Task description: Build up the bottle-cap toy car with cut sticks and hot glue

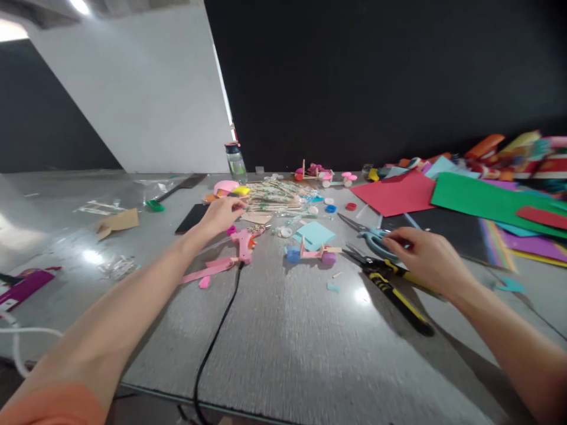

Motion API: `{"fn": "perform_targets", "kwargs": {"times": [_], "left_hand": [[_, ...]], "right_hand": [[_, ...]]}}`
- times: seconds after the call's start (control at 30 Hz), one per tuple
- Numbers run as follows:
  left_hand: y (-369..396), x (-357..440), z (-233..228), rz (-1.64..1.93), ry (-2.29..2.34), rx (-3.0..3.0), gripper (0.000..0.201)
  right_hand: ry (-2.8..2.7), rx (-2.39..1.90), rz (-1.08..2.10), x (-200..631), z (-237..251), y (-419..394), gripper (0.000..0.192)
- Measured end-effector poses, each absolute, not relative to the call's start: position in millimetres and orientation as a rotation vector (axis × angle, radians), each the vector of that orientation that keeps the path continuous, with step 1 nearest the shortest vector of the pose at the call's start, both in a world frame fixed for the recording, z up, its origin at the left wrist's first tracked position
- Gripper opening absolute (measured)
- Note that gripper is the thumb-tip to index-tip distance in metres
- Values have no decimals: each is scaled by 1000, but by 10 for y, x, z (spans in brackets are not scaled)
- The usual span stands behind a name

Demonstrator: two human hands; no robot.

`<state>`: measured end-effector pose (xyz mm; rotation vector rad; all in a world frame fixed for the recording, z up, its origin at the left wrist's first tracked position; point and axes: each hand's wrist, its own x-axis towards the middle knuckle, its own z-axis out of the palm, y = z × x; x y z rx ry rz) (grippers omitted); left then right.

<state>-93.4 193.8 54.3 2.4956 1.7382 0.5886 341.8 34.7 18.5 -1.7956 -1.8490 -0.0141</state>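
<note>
My left hand reaches far across the grey table, fingers closing on the edge of a pile of wooden sticks in clear wrappers; whether it grips one I cannot tell. My right hand rests over the teal-handled scissors, fingertips touching the handles. Black-and-yellow pliers lie just beneath that hand. A pink glue gun with a black cord lies between my arms. A small stick cart with blue and purple cap wheels stands beside a light blue paper square.
Sheets of red paper and green paper and more coloured sheets cover the right side. A water bottle stands at the back. Bottle caps, a black phone, brown card and a second small cart lie around.
</note>
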Motion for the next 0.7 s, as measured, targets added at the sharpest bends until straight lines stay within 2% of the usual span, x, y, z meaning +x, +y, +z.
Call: {"fn": "perform_targets", "kwargs": {"times": [0.13,0.27,0.47,0.7], "left_hand": [[2141,-1199,470,320,1754,2414,33],[2245,-1392,422,206,1823,2353,35],[2204,-1532,435,-43,1700,2303,35],[2118,-1551,347,11,1737,2378,34]], "right_hand": [[-1845,-1823,-10,3433,183,346,31],[-1856,-1840,-22,3439,188,338,29],[-1833,-1860,-63,3493,157,369,45],[-1833,-1896,-42,3521,131,381,37]]}}
